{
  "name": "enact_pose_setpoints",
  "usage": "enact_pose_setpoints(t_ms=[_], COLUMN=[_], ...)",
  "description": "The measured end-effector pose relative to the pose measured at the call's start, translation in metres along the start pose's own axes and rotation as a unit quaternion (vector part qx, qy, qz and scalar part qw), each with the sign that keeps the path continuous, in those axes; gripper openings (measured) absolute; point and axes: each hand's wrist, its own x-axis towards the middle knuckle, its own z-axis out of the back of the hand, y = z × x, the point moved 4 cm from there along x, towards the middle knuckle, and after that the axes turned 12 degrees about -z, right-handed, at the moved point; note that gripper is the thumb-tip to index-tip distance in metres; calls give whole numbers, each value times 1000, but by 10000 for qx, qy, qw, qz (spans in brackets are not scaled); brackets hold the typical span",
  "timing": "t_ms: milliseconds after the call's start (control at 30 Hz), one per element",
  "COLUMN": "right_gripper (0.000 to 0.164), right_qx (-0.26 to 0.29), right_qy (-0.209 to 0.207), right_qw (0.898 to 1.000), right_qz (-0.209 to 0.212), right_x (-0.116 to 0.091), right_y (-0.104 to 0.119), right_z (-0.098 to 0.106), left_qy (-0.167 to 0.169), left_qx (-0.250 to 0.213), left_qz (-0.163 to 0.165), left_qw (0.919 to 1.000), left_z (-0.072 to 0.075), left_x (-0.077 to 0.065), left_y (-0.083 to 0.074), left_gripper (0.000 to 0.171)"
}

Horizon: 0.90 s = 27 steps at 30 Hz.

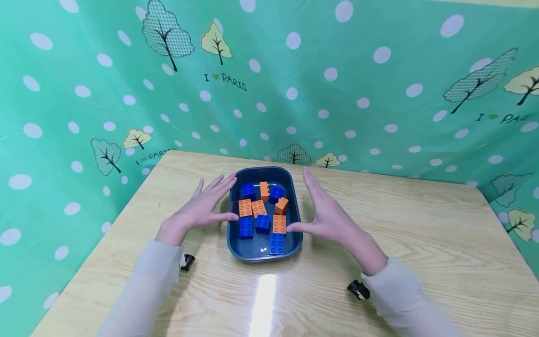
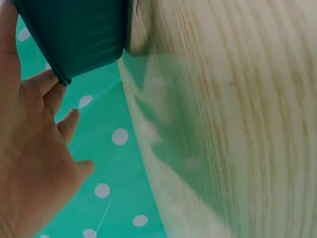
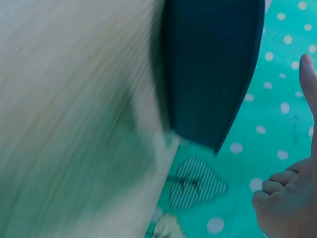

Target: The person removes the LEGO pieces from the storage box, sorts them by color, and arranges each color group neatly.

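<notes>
A dark blue plastic bin (image 1: 252,255) with rounded corners stands on the table, holding several building blocks, such as an orange block (image 1: 245,208) and a blue block (image 1: 246,227). My left hand (image 1: 202,206) is at the bin's left side, fingers spread, fingertips and thumb tip right at the rim. In the left wrist view its fingers meet the rim of the bin (image 2: 79,34). On the other side my right hand (image 1: 332,215) has its fingers extended, the thumb overlapping the right rim. The right wrist view shows that hand (image 3: 292,193) apart from the bin wall (image 3: 213,74).
The wooden table (image 1: 404,234) reaches back to a green curtain (image 1: 269,70) with white dots and printed trees. A black wrist device (image 1: 188,262) shows beside the left sleeve, another black wrist device (image 1: 359,289) beside the right. A bright light reflection lies before the bin.
</notes>
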Motion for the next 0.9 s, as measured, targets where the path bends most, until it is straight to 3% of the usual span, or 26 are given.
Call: enact_pose_setpoints(t_ms=[233, 467, 667, 767, 900], right_gripper=[124, 101, 73, 64, 54], right_qx=[904, 1035, 1453, 1177, 473], right_qy=[384, 449, 594, 702, 788], right_qw=[9952, 9936, 9862, 9871, 9925], right_qz=[-26, 91, -523, -828, -805], right_x=[5, 8, 15, 18, 21], right_y=[23, 31, 32, 35, 42], right_z=[-26, -47, -54, -57, -63], left_qy=[-52, -5, -63, -80, -98], left_qx=[65, 59, 50, 15, -26], left_qz=[9, 146, 124, 112, 181], left_qw=[10000, 9999, 9999, 9999, 9998], left_z=[1, -2, -4, -5, -7], left_x=[6, 7, 8, 6, 2], left_y=[-4, -6, -6, -5, -1], left_gripper=[105, 106, 106, 106, 105])
